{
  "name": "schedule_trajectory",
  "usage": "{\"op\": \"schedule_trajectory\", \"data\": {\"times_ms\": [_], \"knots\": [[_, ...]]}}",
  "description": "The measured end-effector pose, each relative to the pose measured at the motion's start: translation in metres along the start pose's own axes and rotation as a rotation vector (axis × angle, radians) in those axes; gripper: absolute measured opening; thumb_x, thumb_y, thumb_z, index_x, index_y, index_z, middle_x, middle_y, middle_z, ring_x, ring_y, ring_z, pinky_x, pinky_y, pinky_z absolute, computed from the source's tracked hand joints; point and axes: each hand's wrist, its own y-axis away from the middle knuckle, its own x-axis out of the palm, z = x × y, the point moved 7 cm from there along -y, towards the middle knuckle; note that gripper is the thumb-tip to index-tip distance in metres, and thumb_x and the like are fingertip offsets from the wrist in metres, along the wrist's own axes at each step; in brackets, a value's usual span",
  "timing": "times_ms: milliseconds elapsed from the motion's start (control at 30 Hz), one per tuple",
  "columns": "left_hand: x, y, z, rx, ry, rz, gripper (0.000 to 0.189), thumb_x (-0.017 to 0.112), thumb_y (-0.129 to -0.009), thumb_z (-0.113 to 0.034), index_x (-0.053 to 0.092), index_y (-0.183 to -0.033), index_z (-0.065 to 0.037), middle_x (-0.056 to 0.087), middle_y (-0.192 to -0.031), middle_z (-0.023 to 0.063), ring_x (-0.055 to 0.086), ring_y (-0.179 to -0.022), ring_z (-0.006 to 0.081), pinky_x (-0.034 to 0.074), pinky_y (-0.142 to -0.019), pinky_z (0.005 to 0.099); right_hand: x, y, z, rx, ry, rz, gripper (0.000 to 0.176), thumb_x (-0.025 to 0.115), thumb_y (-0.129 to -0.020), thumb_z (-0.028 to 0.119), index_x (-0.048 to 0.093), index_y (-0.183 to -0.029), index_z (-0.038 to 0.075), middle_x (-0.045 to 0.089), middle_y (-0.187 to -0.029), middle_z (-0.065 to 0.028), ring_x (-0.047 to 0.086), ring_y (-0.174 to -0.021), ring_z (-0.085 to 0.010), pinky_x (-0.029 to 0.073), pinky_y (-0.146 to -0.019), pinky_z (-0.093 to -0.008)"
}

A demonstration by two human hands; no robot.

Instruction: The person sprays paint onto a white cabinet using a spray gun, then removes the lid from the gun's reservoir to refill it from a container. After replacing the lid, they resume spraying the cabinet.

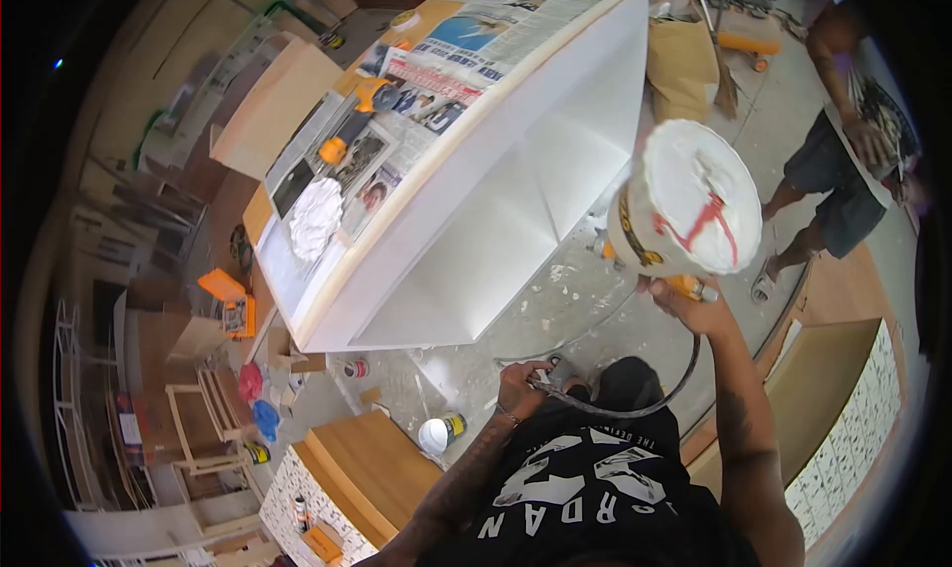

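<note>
My right hand (689, 304) is raised and grips the handle of a spray gun. The gun's big white paint cup (686, 202), streaked with red on its lid, sits above my fist. A dark hose (650, 403) curves down from the gun to my left hand (524, 381), which is closed around the hose's metal fitting near my waist. In front of both hands lies a white open cabinet (496, 220) on its side, its top covered with newspaper (466, 42).
On the newspaper lie a white rag (315, 215) and an orange tool (373, 93). Small paint cans (442, 434) stand on the spattered floor. Wooden cabinets (369, 468) flank me. Another person (843, 170) in shorts stands at the far right, near a brown paper bag (682, 66).
</note>
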Motion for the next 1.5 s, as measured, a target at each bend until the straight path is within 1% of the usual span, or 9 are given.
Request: {"op": "schedule_trajectory", "data": {"times_ms": [67, 100, 333, 600, 667, 833, 1067, 1333, 1500], "knots": [[0.008, -0.001, -0.025, 0.187, -0.055, -0.073, 0.038, 0.085, -0.062, -0.014, 0.07, -0.096, -0.01, 0.059, -0.064, 0.0031, 0.056, -0.059, 0.0183, 0.046, -0.059, 0.0317, -0.011, -0.001, 0.019, -0.083, 0.243, -0.053, 0.03, 0.068, -0.089, 0.029, 0.063, -0.1, 0.002, 0.062, -0.077, -0.0026, 0.054, -0.07, -0.0106, 0.045, -0.064, -0.0269], [-0.029, -0.003, -0.016, 0.184, -0.138, -0.052, 0.038, 0.085, -0.062, -0.014, 0.07, -0.096, -0.01, 0.059, -0.064, 0.0031, 0.056, -0.059, 0.0183, 0.046, -0.059, 0.0317, 0.007, -0.018, 0.009, -0.098, 0.161, -0.066, 0.03, 0.068, -0.089, 0.029, 0.063, -0.1, 0.002, 0.062, -0.077, -0.0026, 0.054, -0.07, -0.0106, 0.045, -0.064, -0.0269], [0.003, -0.044, -0.027, 0.064, -0.061, -0.027, 0.037, 0.085, -0.062, -0.015, 0.071, -0.096, -0.01, 0.06, -0.066, 0.0042, 0.056, -0.06, 0.018, 0.047, -0.06, 0.0317, -0.074, -0.051, 0.005, -0.045, 0.053, -0.255, 0.037, 0.067, -0.089, 0.037, 0.06, -0.079, 0.002, 0.051, -0.061, 0.0022, 0.046, -0.055, -0.0066, 0.036, -0.05, -0.0242], [0.045, -0.104, -0.08, 0.085, -0.185, -0.124, 0.037, 0.085, -0.062, -0.019, 0.07, -0.096, -0.012, 0.063, -0.07, 0.0048, 0.06, -0.063, 0.0203, 0.048, -0.062, 0.0336, -0.182, -0.102, 0.014, -0.038, 0.082, -0.348, 0.035, 0.066, -0.09, 0.037, 0.064, -0.084, 0.003, 0.05, -0.061, 0.0035, 0.045, -0.054, -0.0054, 0.035, -0.049, -0.0229], [0.061, -0.121, -0.083, -0.089, -0.106, -0.082, 0.033, 0.079, -0.066, -0.02, 0.071, -0.097, -0.017, 0.062, -0.072, 0.0005, 0.06, -0.074, 0.0209, 0.042, -0.083, 0.0389, -0.207, -0.108, 0.019, -0.034, 0.098, -0.409, 0.032, 0.065, -0.091, 0.034, 0.067, -0.091, 0.003, 0.05, -0.06, 0.0037, 0.045, -0.054, -0.0051, 0.034, -0.049, -0.0233], [0.078, -0.157, -0.118, -0.139, -0.138, -0.171, 0.034, 0.079, -0.067, -0.019, 0.07, -0.099, -0.017, 0.06, -0.071, 0.0001, 0.059, -0.078, 0.0216, 0.04, -0.087, 0.0388, -0.242, -0.121, -0.003, 0.048, 0.072, -0.326, 0.025, 0.062, -0.092, 0.028, 0.068, -0.094, 0.003, 0.05, -0.059, 0.0039, 0.044, -0.051, -0.0036, 0.033, -0.046, -0.0212], [0.093, -0.186, -0.154, -0.005, -0.2, -0.259, 0.033, 0.077, -0.064, -0.014, 0.069, -0.096, -0.015, 0.061, -0.073, 0.0011, 0.059, -0.078, 0.0207, 0.039, -0.087, 0.0373, -0.252, -0.141, -0.037, 0.036, 0.062, -0.097, 0.017, 0.063, -0.09, 0.017, 0.065, -0.099, 0.003, 0.056, -0.067, 0.0024, 0.045, -0.053, -0.0039, 0.035, -0.047, -0.0202], [0.088, -0.176, -0.157, -0.179, -0.186, -0.196, 0.038, 0.068, -0.064, -0.009, 0.068, -0.102, -0.014, 0.064, -0.079, 0.0047, 0.059, -0.088, 0.0236, 0.036, -0.094, 0.0364, -0.236, -0.154, -0.043, -0.062, 0.074, 0.055, 0.025, 0.06, -0.092, 0.015, 0.056, -0.111, -0.001, 0.064, -0.088, -0.0064, 0.051, -0.056, -0.0077, 0.039, -0.045, -0.0213], [0.087, -0.171, -0.151, -0.212, -0.142, -0.195, 0.04, 0.07, -0.064, -0.013, 0.068, -0.103, -0.016, 0.064, -0.079, 0.0046, 0.06, -0.086, 0.0228, 0.037, -0.092, 0.0355, -0.242, -0.154, -0.062, -0.082, 0.096, -0.014, 0.024, 0.058, -0.093, 0.015, 0.057, -0.112, -0.001, 0.067, -0.095, -0.0087, 0.056, -0.06, -0.0106, 0.042, -0.049, -0.0227]]}}
